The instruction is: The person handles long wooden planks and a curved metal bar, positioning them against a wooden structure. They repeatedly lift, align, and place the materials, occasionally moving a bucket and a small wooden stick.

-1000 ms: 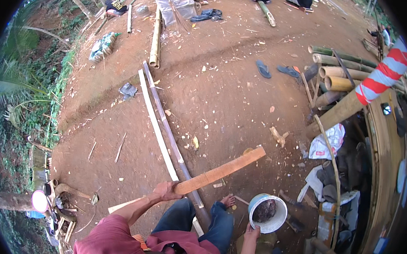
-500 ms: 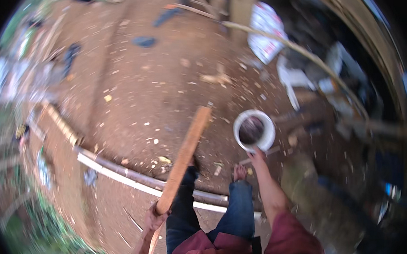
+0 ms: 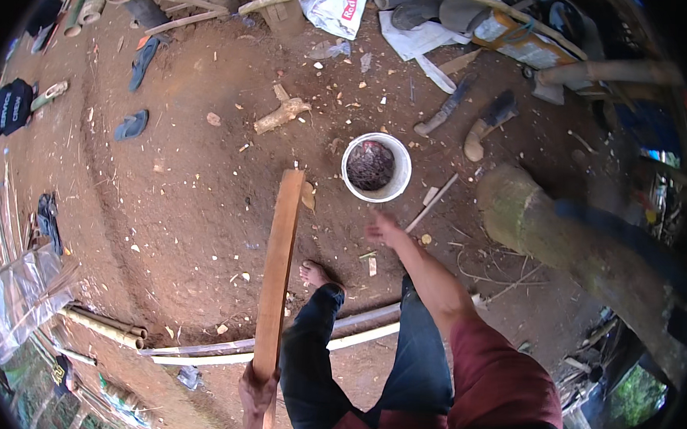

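My left hand (image 3: 258, 388) is wrapped round the lower part of a long, flat wooden plank (image 3: 278, 266), which points away from me over the ground. A white bucket (image 3: 402, 171) stands on the bare earth ahead, with dark, grainy matter in the bottom. Just short of its near rim is my right hand (image 3: 384, 229), apart from the bucket and holding nothing. Its fingers look stretched out, though slightly blurred.
Pale poles (image 3: 214, 354) lie across the ground by my legs. A thick log (image 3: 550, 221) is at the right, with boots (image 3: 489, 123) beyond the bucket. Ahead lie a forked wood piece (image 3: 284, 113) and a sandal (image 3: 131, 125). Sacks (image 3: 330, 6) are at the back.
My right hand has let go of the bucket's rim and drawn back; the bucket now stands by itself. My left hand still grips the plank. The view has turned to the right.
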The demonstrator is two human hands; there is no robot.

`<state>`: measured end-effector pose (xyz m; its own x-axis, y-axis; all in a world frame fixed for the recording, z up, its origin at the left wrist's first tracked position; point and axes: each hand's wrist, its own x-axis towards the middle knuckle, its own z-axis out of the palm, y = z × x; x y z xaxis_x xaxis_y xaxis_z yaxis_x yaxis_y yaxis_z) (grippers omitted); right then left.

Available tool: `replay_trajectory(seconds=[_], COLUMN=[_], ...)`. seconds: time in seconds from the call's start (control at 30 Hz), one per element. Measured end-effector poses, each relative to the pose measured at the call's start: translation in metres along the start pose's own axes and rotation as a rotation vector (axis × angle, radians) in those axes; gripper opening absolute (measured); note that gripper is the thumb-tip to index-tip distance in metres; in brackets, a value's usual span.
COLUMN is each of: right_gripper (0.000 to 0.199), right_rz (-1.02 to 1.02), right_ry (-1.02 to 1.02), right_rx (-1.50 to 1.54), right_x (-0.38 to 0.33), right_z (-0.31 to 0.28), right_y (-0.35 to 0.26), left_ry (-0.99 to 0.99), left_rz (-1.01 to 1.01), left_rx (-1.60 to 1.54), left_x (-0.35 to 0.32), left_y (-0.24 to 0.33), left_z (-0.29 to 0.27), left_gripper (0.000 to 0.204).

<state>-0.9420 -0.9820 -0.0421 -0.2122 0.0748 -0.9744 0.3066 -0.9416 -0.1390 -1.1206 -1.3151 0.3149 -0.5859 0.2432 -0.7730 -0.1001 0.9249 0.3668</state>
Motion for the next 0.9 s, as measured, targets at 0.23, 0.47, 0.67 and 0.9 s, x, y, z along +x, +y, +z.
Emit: replay_trajectory(seconds=[0.23, 0.47, 0.67, 0.9], right_gripper=[0.077, 0.056, 0.064, 0.068], right_rz=[-0.154, -0.362, -0.691, -1.051], right_ry=[-0.404, -0.081, -0.063, -0.011], right_rx=[0.193, 0.845, 1.028, 1.085], right_x=[-0.255, -0.313, -0.409, -0.455], right_z=[0.143, 0.2, 0.186, 0.094], right_y=[0.037, 0.03, -0.053, -0.151], left_ry=[-0.022, -0.046, 0.064, 0.372], left_rz=[0.304, 0.685, 0.859, 1.042], left_rx=[0.673, 0.749, 0.937, 0.91], left_x=[-0.006, -0.042, -0.078, -0.064], left_y=[0.097, 0.147, 0.211, 0.247], left_z=[-0.029, -0.084, -0.125, -0.171], left_gripper=[0.058, 0.062, 0.088, 0.085])
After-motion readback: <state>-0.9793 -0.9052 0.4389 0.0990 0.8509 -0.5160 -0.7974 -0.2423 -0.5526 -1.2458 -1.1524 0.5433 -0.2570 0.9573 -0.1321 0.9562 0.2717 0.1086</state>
